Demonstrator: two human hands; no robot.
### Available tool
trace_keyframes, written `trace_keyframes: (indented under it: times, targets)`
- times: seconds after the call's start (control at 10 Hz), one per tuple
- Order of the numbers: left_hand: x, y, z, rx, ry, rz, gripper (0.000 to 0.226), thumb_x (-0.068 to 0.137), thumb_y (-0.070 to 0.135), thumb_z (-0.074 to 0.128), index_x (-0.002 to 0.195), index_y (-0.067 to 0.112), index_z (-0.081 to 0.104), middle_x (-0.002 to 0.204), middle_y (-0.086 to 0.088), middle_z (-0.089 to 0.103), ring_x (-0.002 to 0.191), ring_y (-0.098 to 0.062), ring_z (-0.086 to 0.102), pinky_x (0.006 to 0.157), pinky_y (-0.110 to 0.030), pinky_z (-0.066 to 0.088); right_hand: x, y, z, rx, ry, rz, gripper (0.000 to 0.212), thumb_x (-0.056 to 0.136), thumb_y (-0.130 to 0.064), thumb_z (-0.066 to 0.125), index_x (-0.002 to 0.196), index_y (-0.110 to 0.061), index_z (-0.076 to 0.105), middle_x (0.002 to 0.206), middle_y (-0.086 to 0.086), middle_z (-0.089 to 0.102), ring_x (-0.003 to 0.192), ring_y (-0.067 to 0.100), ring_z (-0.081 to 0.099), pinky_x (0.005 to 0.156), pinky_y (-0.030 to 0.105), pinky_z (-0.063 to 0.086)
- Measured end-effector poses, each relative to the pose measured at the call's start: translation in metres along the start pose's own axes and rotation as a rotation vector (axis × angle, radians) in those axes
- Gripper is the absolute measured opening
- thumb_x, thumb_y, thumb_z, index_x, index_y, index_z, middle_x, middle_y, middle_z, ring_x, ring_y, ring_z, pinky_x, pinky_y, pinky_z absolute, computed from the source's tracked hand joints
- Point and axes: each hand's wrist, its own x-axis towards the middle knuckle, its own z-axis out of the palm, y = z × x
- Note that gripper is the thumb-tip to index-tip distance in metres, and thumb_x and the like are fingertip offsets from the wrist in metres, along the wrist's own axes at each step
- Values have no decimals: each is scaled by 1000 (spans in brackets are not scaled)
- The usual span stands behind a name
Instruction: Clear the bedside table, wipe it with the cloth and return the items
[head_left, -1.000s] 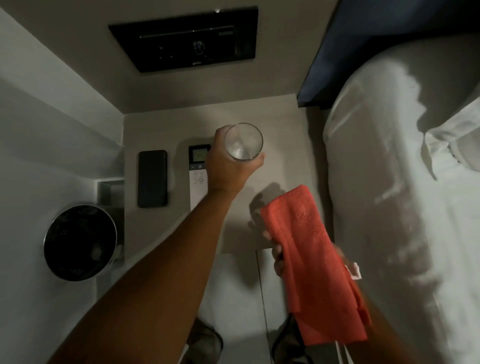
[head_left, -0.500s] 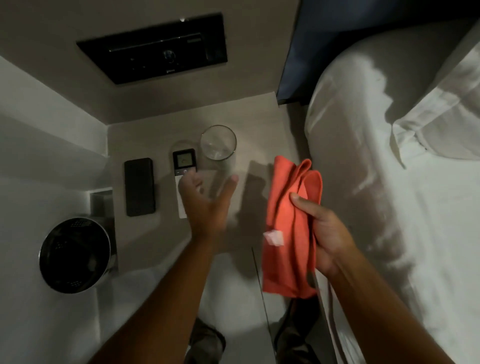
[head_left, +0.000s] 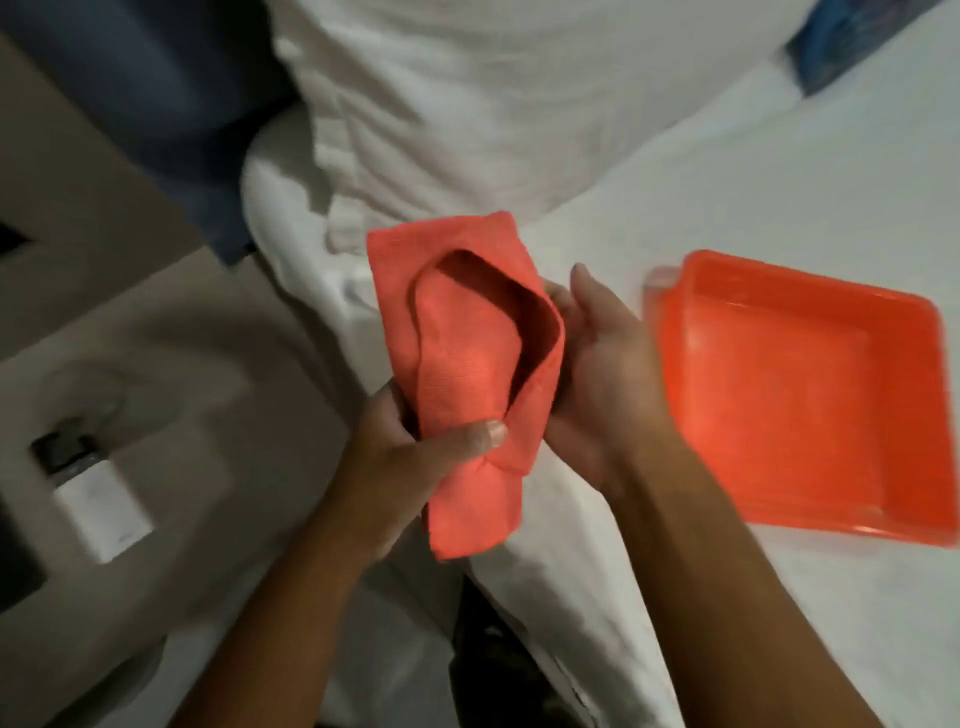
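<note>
View has swung from the bench (head_left: 171, 364) to the bed (head_left: 779, 171), both hands now on the red cloth (head_left: 467, 384): left hand (head_left: 415, 457) fingers pinching it, right hand (head_left: 602, 364) cupping its edge, beside empty orange tray (head_left: 810, 395), remote (head_left: 98, 499) back on bench, so return looks nearly finished.

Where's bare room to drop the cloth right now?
The orange tray on the bed looks empty; bare sheet lies between it and the pillow. On the bedside table, the patch between the remote and the bed edge is free. It is crowded at the bed edge, where both hands hold the cloth.
</note>
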Motion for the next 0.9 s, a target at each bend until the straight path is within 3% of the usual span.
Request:
trace_keyframes:
  times: [0.1,0.2,0.3,0.4,0.5,0.6,0.7,0.8,0.9]
  targets:
    - [-10,9,56,113,-90,-32,48,53,37,88,99,30,76,93,3,81,88,-15,77,78,-38,63,-33,-29,-42,8,34,-108,34,100,-25,40,105,-4,67,101,20,69,95,28,67,90,39,57]
    - [-3,13,151,267,-170,-64,29,60,29,89,84,26,72,79,9,78,73,3,73,69,-26,60,-58,-77,-109,-139,169,-155,23,94,-8,45,98,-5,68,84,14,71,70,23,70,65,31,59]
    - [3,12,200,390,-137,-32,32,69,25,87,91,27,64,84,14,69,71,6,66,63,-18,47,-52,-99,-146,-268,315,-190,18,94,-2,49,92,-8,65,83,14,65,69,23,62,68,32,56]
    - [10,4,242,693,-105,4,51,82,21,74,122,10,45,115,-9,65,104,-27,65,73,-26,39,-23,-111,-182,-432,489,-220,26,94,5,52,80,-13,65,60,4,66,51,13,56,55,23,49]
    - [17,-1,252,786,-109,-4,56,84,14,68,130,4,37,128,-18,60,114,-37,62,81,-35,45,-2,-108,-193,-568,572,-211,25,92,3,58,75,-14,64,46,-4,61,37,7,50,43,19,41]
    - [26,-4,266,880,-141,-50,67,87,15,68,140,-1,32,141,-20,50,126,-36,55,98,-37,46,17,-102,-209,-795,754,-275,11,86,-8,69,78,-15,68,61,1,66,51,14,59,52,28,48]
    - [25,-1,266,886,-169,-19,74,87,19,71,145,-2,30,146,-19,45,130,-34,53,101,-36,44,18,-95,-209,-1063,861,-278,26,83,-21,72,108,-12,71,99,10,73,89,23,68,81,33,51]
    - [14,16,228,810,-191,284,50,88,20,68,132,10,47,129,-11,56,112,-31,61,86,-36,50,7,-86,-191,-1266,950,-451,55,83,-29,68,134,-11,56,134,13,58,124,28,55,94,27,39]
    - [12,23,183,841,-56,485,50,86,19,67,133,14,51,127,-9,61,113,-30,61,88,-36,49,-5,-72,-158,-1321,930,-636,50,84,-27,65,132,-11,57,133,13,57,124,28,53,96,26,36]
